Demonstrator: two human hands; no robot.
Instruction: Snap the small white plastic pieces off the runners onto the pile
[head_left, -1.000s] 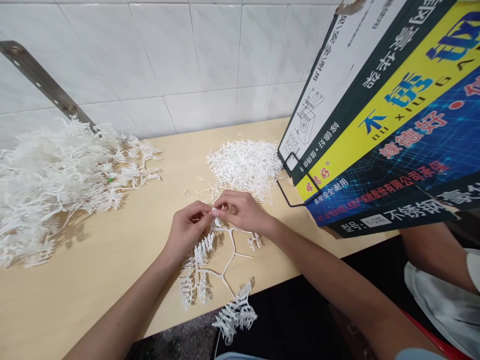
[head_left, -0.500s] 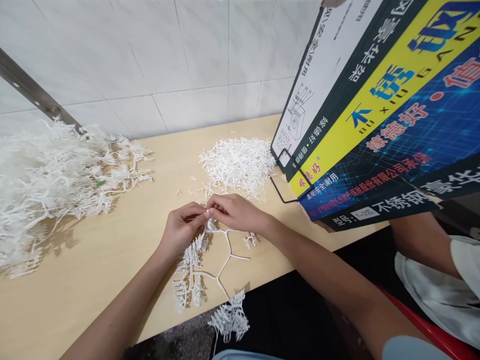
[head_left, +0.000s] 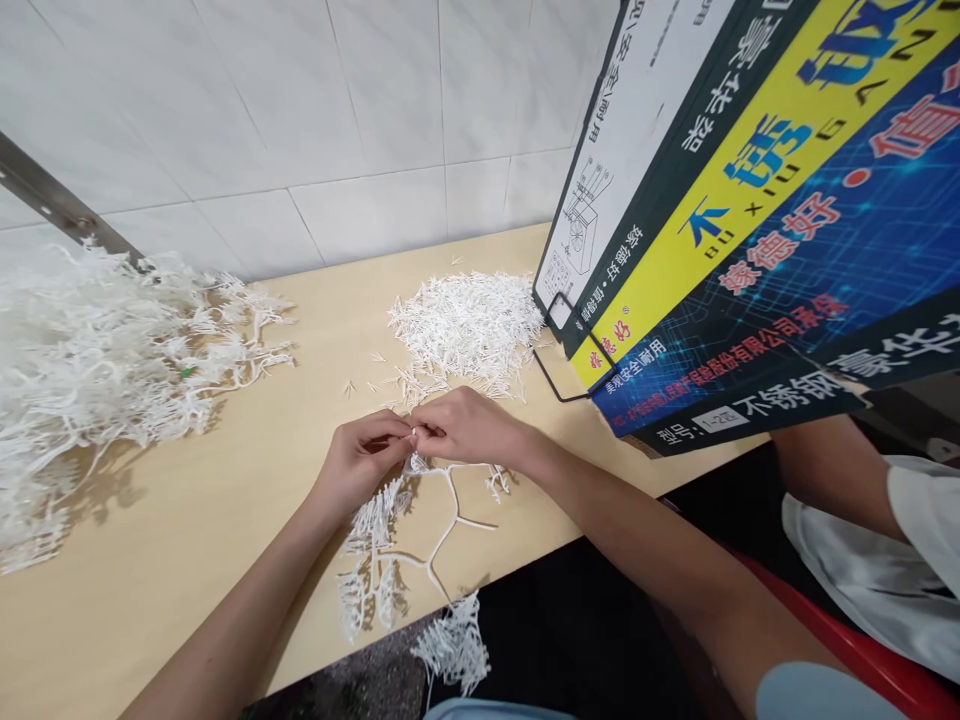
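Observation:
A white branching plastic stem [head_left: 453, 505] with tufted tips lies on the table under my hands. My left hand [head_left: 361, 455] pinches the upper end of it, thumb against fingers. Right beside it, fingertips meeting, my right hand [head_left: 459, 428] is also closed on a small white piece there; the fingers mostly hide it. Fringed white clusters [head_left: 376, 515] hang from the stem's left branches, and another cluster [head_left: 454, 645] reaches past the table's front edge. Just beyond my hands is a heap of small white sprigs [head_left: 469, 325].
A large pile of white branched pieces [head_left: 112, 350] covers the table's left side. At the right stands a big printed cardboard box [head_left: 720, 230] with a black wire frame [head_left: 551, 375] at its corner. Another person's arm [head_left: 840, 480] shows behind the box. A tiled wall [head_left: 375, 120] closes the back.
The view has shifted slightly, so everything sits a little further left. My hands stay together at the same spot on the stem, with only small finger movement.

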